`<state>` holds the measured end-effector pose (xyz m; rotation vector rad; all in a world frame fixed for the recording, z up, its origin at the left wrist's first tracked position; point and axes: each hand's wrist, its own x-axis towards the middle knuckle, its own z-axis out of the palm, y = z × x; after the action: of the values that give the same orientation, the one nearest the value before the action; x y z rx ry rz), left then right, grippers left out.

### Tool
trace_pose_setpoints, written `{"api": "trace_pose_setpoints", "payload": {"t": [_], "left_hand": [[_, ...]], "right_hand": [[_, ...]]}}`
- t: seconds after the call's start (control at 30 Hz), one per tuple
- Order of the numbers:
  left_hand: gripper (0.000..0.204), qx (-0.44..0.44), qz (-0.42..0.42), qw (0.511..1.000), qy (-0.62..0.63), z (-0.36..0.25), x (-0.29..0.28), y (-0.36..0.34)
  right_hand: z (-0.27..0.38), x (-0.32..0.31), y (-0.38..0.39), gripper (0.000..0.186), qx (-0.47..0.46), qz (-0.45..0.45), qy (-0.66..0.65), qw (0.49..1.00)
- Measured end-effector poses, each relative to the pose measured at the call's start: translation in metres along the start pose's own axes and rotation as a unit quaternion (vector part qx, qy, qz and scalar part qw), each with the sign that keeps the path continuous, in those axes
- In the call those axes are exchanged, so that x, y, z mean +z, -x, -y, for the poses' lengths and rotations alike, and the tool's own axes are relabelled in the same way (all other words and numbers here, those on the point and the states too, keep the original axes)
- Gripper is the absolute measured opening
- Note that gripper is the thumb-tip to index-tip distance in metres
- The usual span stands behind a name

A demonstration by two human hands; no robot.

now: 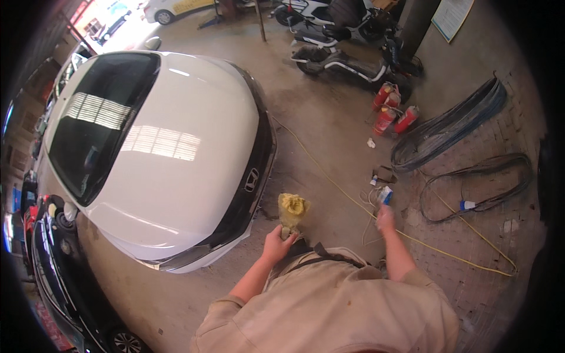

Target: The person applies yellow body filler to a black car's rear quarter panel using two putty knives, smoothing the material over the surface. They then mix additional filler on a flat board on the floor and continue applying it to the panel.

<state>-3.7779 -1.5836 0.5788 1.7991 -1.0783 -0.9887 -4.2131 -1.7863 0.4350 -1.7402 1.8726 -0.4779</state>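
In front of my waist, my left hand (275, 245) is closed round the lower end of a clear, yellowish plastic bag or sheet. A lump of yellow putty-like paste (293, 204) sits at the top of it. Off to the right, my right hand (385, 219) grips a small blue-and-white object (385, 196); its kind is not clear, and the hand is slightly blurred. The front of a white car (194, 141) stands to the left of both hands, touched by neither.
A yellow cable (329, 179) runs across the floor past my right hand. Several red fire extinguishers (385, 120), coiled dark hoses (450, 132) and a looped cable with a blue plug (468, 205) lie at right. Parked scooters (347, 62) stand farther back; a black car (70, 282) is at lower left.
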Motion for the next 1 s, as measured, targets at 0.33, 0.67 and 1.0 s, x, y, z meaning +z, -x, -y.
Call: {"api": "trace_pose_setpoints", "payload": {"t": [0.33, 0.67, 1.0], "left_hand": [[0.024, -0.072, 0.055, 0.993, 0.081, 0.016, -0.002, -0.092], [0.03, -0.087, 0.141, 0.985, 0.042, -0.02, 0.022, -0.26], [0.032, -0.118, 0.088, 0.989, -0.001, -0.09, 0.021, -0.494]], "right_hand": [[-0.026, -0.034, 0.107, 0.044, 0.23, 0.24, 0.218, 0.918], [-0.006, 0.035, -0.065, 0.046, 0.224, 0.133, 0.108, 0.96], [0.021, 0.095, -0.313, 0.035, 0.26, 0.178, 0.092, 0.945]]}}
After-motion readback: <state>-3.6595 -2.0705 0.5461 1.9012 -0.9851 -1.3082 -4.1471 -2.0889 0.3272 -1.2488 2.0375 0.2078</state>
